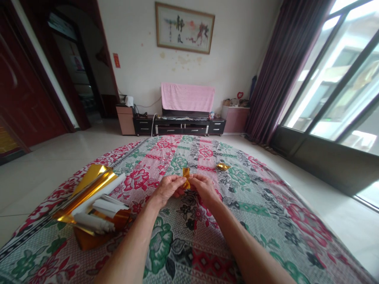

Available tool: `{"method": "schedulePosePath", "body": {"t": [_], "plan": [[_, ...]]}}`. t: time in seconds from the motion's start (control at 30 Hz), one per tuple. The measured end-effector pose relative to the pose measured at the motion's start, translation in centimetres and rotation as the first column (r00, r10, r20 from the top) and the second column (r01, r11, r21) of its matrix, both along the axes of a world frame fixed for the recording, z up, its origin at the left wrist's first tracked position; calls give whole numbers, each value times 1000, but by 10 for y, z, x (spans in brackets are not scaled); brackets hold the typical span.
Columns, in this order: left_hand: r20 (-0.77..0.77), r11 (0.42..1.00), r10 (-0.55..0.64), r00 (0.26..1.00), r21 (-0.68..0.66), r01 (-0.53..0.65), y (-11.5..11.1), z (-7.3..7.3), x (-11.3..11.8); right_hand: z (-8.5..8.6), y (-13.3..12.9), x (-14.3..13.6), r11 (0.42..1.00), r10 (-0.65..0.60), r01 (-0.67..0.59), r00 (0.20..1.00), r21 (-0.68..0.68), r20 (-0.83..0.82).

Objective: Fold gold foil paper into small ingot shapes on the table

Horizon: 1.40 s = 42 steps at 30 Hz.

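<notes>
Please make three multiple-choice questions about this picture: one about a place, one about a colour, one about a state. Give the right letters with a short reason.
1. Where does the stack of gold sheets lie?
A. to the left of the hands
B. to the right of the hands
C. on the floor

2. What colour is the paper held in the hands?
A. blue
B. gold
C. white

3. How is that paper held?
A. by the left hand only
B. it lies loose on the cloth
C. between both hands

Key:
1 A, the stack sits on the cloth at the left.
2 B, it shines gold between the fingers.
3 C, the left hand and right hand both pinch it above the cloth.
</notes>
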State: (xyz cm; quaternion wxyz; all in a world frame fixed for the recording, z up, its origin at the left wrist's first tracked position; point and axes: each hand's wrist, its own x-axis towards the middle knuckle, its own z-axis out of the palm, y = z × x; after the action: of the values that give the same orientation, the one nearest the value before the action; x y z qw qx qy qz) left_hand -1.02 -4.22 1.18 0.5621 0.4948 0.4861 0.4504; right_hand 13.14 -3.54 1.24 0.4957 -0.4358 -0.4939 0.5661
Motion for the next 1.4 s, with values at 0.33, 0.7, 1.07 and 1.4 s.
{"method": "schedulePosePath", "body": {"t": [0.33, 0.7, 1.07, 1.4], "plan": [[50, 970, 225, 973, 81, -229, 6, -8, 7, -10, 4, -2, 984, 82, -103, 987, 146, 141], [79, 954, 276, 958, 98, -283, 7, -9, 13, -7, 3, -2, 974, 164, -173, 984, 143, 75], [197, 963, 249, 948, 49, -264, 6, -10, 12, -4, 7, 15, 955, 270, -286, 948, 77, 166], [334, 938, 328, 884, 1, -348, 9, -11, 6, -4, 10, 23, 969, 239, -243, 968, 43, 84]]}}
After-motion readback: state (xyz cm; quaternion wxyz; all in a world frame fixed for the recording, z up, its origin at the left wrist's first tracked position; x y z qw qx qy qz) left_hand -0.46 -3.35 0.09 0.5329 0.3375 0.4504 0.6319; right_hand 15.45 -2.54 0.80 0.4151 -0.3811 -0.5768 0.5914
